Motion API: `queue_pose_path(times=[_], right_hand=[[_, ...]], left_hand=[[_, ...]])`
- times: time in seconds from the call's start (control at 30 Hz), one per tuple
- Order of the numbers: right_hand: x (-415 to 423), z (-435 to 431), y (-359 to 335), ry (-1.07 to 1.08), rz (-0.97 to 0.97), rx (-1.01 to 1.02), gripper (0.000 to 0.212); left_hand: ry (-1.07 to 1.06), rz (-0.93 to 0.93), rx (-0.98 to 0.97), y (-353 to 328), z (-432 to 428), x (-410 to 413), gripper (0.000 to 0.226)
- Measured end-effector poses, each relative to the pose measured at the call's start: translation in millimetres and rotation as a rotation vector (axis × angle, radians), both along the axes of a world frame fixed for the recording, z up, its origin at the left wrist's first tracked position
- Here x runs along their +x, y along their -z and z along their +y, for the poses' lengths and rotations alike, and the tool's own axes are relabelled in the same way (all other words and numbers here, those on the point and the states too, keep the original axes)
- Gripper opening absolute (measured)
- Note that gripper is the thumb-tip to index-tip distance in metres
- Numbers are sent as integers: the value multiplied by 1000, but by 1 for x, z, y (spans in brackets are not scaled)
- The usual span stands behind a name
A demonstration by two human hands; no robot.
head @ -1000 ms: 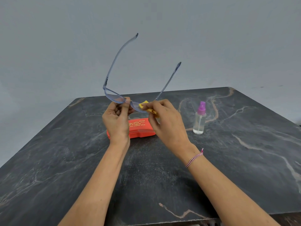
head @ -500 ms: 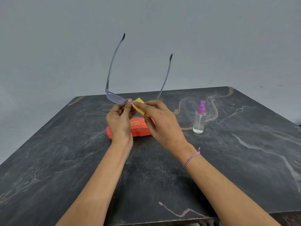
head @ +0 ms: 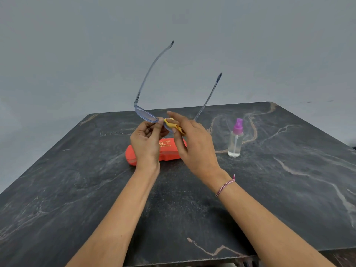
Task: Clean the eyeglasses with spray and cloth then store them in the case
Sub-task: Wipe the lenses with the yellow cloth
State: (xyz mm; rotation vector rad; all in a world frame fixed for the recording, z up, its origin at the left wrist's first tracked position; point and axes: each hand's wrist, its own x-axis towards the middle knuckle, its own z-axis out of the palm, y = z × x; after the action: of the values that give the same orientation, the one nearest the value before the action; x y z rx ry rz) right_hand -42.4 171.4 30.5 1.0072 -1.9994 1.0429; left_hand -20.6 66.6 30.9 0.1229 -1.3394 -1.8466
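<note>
**Two hands hold the eyeglasses above the surface**

We see the left hand (head: 146,143) pinching the eyeglasses (head: 145,115) near the bridge, thumb and fingers (head: 157,128) curled onto the frame. The lenses lie nearly flat and both temple arms point up and away, toward the far edge. The right hand (head: 194,143) grips a yellow cloth (head: 173,125) and presses it against the lens on its own side, just beside the left fingertips. One right finger stretches out over the cloth.

The eyeglasses hang in the air over the orange case (head: 169,149), touching nothing but the hands and the cloth. The case lies shut on the dark veined surface (head: 77,189), nearer the far edge and partly hidden behind both hands. A clear spray bottle (head: 235,139) with a purple top stands upright beside the case, on the side of the far right corner and apart from it. A red-and-white thread bracelet (head: 225,185) circles the right wrist.
</note>
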Motion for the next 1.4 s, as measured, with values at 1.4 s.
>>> queue_pose_path(times=[1.4], right_hand=[[-7,0,-1,-18,211,54,36]], left_hand=[[9,-85,152,-2,-7,-1,9]])
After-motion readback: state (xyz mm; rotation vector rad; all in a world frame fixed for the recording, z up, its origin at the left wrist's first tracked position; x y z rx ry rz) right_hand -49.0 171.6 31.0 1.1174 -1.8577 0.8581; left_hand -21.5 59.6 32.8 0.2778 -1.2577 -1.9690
